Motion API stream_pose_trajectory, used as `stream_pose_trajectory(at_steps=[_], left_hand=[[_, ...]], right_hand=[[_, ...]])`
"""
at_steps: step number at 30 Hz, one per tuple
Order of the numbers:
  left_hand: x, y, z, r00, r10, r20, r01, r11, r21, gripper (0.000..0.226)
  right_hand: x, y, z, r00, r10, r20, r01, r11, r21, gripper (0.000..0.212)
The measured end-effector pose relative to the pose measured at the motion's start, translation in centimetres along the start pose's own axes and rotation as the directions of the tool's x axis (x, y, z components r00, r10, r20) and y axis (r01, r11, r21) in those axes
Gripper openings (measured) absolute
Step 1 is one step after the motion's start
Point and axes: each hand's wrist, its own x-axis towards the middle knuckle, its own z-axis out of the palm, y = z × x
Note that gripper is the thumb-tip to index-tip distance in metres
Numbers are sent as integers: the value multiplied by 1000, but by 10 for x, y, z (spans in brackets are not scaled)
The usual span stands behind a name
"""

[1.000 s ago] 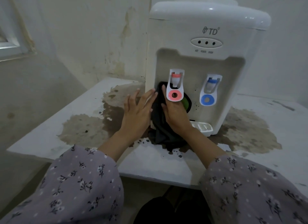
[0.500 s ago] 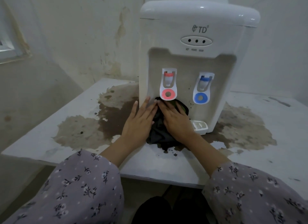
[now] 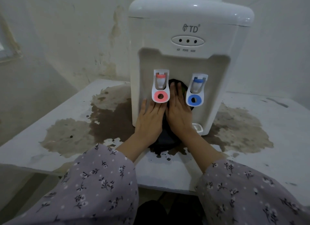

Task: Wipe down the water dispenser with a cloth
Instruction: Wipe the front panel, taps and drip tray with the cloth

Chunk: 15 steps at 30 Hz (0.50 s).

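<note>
A white countertop water dispenser stands on a stained table, with a red tap and a blue tap in its front recess. A dark cloth hangs from the recess down to the table. My right hand presses the cloth flat against the recess wall between the two taps, fingers pointing up. My left hand lies flat with fingers spread on the dispenser's lower front under the red tap, beside the cloth's left edge.
The white table carries wide brown stains around the dispenser. A small drip tray sticks out at the dispenser's base. Walls close in behind and to the left. The table's front edge runs just below my wrists.
My right hand has slid the cloth from under the red tap up and right, into the gap between the taps. My left hand shifted right onto the dispenser front.
</note>
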Motion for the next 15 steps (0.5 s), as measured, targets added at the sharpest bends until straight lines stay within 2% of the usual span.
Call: stream_pose_trajectory(at_steps=[2,4,6,8,10,13,15], left_hand=[[5,4,0,1000,2,-7,-2,1000,-9,59],[8,7,0,1000,7,-16,-8,1000,-22,59],[8,8,2,1000,3,-31,-5,999,-54,60],[7,7,3,999,-25,-37,20,993,-114,61],[10,7,4,996,-63,-60,53,986,-156,60],[19,11,1,986,-95,-138,71,982,-173,61],[21,13,2,984,-113,-141,82,975,-206,72]], right_hand=[[0,1,4,994,104,46,-105,994,15,60],[0,4,5,989,138,55,-138,990,-5,58],[1,7,6,997,71,44,-68,997,-47,54],[7,9,1,996,-86,4,85,989,-122,52],[18,11,-5,978,-206,-42,200,972,-126,54],[34,13,-10,978,-180,-104,178,984,-28,57],[40,13,-13,986,-142,-89,146,989,32,60]])
